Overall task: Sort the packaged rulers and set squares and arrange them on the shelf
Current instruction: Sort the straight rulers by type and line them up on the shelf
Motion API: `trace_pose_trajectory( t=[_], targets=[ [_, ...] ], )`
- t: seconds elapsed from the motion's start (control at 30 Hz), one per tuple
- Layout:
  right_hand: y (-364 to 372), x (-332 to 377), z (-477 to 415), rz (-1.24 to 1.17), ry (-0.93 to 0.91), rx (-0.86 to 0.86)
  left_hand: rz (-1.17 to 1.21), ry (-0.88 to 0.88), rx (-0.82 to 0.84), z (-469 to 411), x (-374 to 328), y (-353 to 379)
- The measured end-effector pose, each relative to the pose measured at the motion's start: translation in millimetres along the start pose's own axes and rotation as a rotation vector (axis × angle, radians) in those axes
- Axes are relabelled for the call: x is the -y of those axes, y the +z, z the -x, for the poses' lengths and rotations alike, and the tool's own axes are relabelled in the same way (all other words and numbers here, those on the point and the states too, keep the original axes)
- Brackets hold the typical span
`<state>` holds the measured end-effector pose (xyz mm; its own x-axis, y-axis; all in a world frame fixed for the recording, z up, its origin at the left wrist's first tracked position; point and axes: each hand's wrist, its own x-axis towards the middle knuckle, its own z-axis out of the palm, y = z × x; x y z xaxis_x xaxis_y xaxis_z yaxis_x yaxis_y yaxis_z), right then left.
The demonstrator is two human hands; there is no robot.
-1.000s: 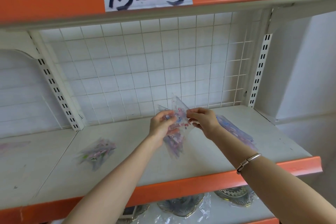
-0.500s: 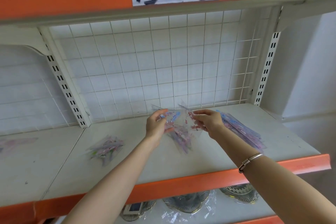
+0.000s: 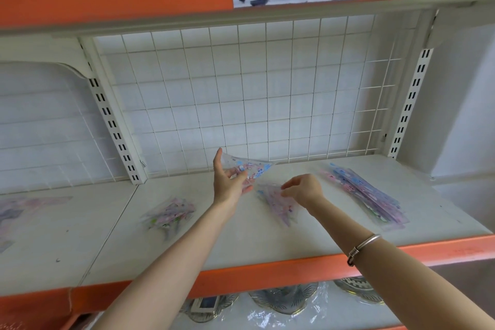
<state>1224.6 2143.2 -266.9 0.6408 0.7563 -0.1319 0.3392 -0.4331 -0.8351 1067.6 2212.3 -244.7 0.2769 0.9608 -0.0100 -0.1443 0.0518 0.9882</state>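
1. Fingers (image 3: 233, 173) of the left hand (image 3: 227, 185), in the head view, curl under one packaged set square (image 3: 253, 169) and hold it above the shelf (image 3: 241, 244).
2. Right hand (image 3: 304, 189) has its fingers bent together; they seem to pinch the edge of the middle pile (image 3: 278, 205) (the packets are blurred).
3. I judge it best to compare shapes first, then lay the packet flat on the matching pile; the rulers (image 3: 364, 193) lie apart at right, the left pile (image 3: 168, 214) opposite.

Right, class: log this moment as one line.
left hand: holds packaged set square | right hand: pinches second packet | rulers: stacked on shelf
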Motion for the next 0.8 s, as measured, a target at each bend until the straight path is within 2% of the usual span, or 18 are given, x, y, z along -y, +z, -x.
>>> trace_pose_trajectory(
  t=[0.07, 0.13, 0.37, 0.6, 0.8],
  targets=[
    [1.4, -1.4, 0.1, 0.109, -0.001, 0.000, 0.002, -0.010, 0.014, -0.3, 0.3, -1.5],
    [1.9, -1.8, 0.0, 0.104, -0.003, -0.012, 0.000, -0.020, 0.025, -0.9, 0.6, -2.9],
    [-5.3, 10.9, 3.5, -0.208, -0.142, -0.162, 0.028, -0.050, 0.034, -1.2, 0.7, -3.7],
    [-3.6, 25.5, 5.9, -0.372, -0.202, 0.033, 0.018, -0.053, 0.111, -2.8, 0.2, -2.8],
    [2.1, 24.0, 3.1, -0.424, -0.158, 0.060, -0.038, -0.040, 0.175, -3.2, -1.9, -7.2]
  ],
)
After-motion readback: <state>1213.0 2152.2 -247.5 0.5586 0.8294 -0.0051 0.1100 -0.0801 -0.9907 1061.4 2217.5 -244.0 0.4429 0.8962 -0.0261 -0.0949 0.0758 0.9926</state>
